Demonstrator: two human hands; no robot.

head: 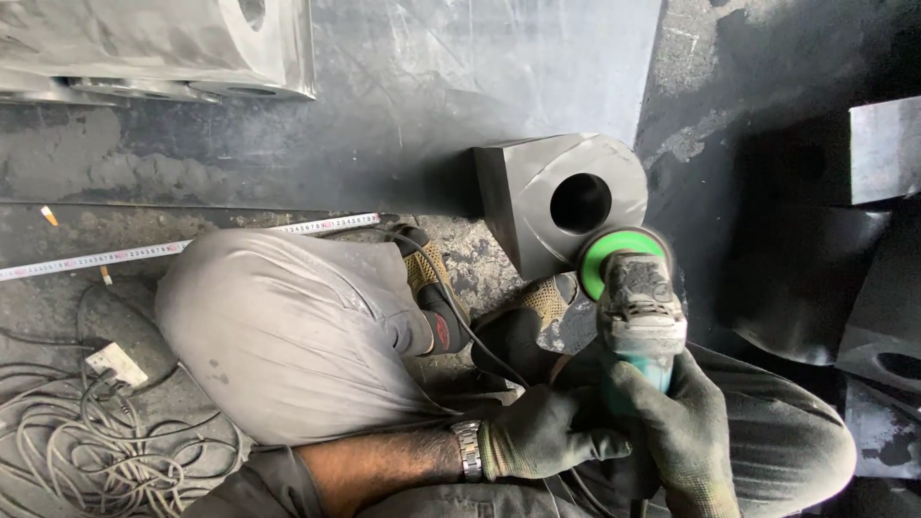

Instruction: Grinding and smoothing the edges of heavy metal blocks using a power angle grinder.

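Note:
I crouch over a grey steel block [537, 197] with a round hole in its face. An angle grinder [638, 312] with a green disc guard points at the block's lower right edge, its disc touching or very near the metal. My right hand [686, 432], in a dark glove, grips the grinder's teal body from behind. My left hand [547, 432], gloved too and with a metal watch at the wrist, clasps the grinder's rear from the left. The grinder's cable [451, 307] runs back over my knee.
A tape measure [182, 247] lies stretched across the floor at left. Tangled cables and a plug [106, 422] sit at lower left. Large machined steel parts [163, 48] lie at top left, and dark steel blocks [883, 153] at right.

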